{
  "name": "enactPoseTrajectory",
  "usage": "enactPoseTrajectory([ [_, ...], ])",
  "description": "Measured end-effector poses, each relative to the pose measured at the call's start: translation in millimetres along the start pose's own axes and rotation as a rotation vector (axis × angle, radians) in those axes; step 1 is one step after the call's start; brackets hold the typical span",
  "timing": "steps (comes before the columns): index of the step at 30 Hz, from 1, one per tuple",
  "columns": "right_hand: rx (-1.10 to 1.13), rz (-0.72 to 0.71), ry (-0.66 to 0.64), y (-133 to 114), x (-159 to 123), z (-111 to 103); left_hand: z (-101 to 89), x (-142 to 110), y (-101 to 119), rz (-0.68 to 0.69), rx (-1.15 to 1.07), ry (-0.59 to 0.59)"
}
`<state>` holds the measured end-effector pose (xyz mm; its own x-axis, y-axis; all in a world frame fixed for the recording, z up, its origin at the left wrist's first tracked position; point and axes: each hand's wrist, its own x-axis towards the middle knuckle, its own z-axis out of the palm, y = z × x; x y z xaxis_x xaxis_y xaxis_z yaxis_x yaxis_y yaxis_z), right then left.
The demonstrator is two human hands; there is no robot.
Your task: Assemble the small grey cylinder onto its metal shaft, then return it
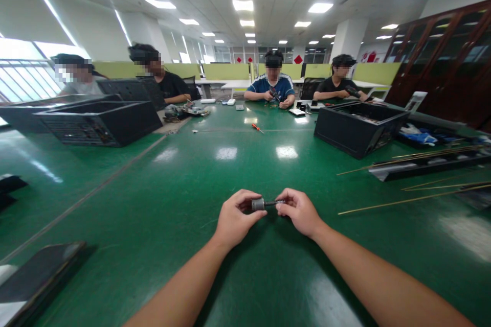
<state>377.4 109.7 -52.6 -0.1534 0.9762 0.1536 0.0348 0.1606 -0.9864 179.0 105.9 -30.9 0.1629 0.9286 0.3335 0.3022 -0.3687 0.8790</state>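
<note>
Both my hands meet over the green table (215, 173), just in front of me. My left hand (236, 217) is closed around a small grey metal cylinder (258, 204). A thin dark shaft (274, 203) sticks out of the cylinder to the right, and my right hand (299, 212) pinches its far end. The part is held level, a little above the tabletop. What lies inside my palms is hidden.
Open black computer cases stand at the left (102, 120) and right (358, 127). A red-handled screwdriver (257, 127) lies mid-table. Thin rods (406, 200) and a black panel (429, 163) lie at the right, a dark flat object (38, 278) at the near left. Several people sit at the far end.
</note>
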Motion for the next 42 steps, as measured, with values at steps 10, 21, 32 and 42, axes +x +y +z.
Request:
enactPoseTrajectory([
  [10, -0.02, -0.008, 0.037, 4, 2, -4, -0.1, 1, 0, 0.015, 0.007, 0.026],
  [21, 0.015, 0.004, 0.037, 2, 2, -3, -1.8, 3, -5, 0.016, 0.005, 0.04],
  [32, 0.042, 0.019, 0.056, 0, 1, -4, -3.0, 3, -6, 0.008, -0.008, 0.061],
  [42, 0.049, 0.073, 0.181, 1, 4, -4, -1.8, 6, -11, -0.111, -0.18, 0.135],
])
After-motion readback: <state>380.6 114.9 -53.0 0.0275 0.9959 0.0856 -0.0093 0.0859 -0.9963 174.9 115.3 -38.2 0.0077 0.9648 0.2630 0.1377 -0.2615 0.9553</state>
